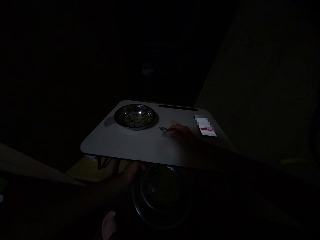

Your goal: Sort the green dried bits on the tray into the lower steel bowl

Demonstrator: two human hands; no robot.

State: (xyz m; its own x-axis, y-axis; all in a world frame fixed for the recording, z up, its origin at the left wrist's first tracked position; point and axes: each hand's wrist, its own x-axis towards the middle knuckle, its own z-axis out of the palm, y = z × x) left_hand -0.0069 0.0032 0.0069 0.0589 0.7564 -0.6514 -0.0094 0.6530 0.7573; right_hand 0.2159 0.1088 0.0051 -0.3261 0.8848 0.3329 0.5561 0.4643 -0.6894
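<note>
The scene is very dark. My right hand (pixel 182 134) rests on a small white lap table (pixel 130 146), fingers curled beside a little pile of green grains (pixel 163 129); whether they pinch anything is hidden. A steel plate (pixel 135 116) with green grains stands at the table's back left. My left hand (pixel 130 173) grips the rim of a larger steel bowl (pixel 160 195) of green grains, held below the table's near edge.
A phone (pixel 205 126) lies on the table's right side, and a dark slot (pixel 178 107) runs along the back edge. A pale wall (pixel 262 100) rises at the right. A yellowish floor patch (pixel 85 168) shows under the table.
</note>
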